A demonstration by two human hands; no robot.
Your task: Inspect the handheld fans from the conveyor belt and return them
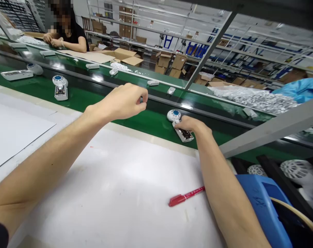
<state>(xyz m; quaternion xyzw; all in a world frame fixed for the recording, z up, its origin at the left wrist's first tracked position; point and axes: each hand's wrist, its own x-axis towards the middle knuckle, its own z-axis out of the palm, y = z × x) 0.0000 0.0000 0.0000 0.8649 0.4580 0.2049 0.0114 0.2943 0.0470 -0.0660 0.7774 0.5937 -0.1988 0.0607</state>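
My right hand (194,124) lies on a white rectangular device housing (183,133) with exposed dark electronics, on the green conveyor belt (151,121). Its fingers wrap over the housing's near end. A round white part with a blue dial (173,115) sits just beyond my fingers, apart from them. My left hand (122,102) hangs above the belt with curled fingers, near a grey rail (156,100). Nothing shows in its grip. A similar housing (61,93) and round blue-dialled part (60,81) lie further left on the belt.
A red marker pen (184,196) lies on the white work table (107,182) between my arms. At right stand a blue plastic bin (262,206) and white mesh balls (294,168). A grey metal post (271,129) crosses the right side. A seated co-worker (68,39) works across the belt, before cardboard boxes and shelving.
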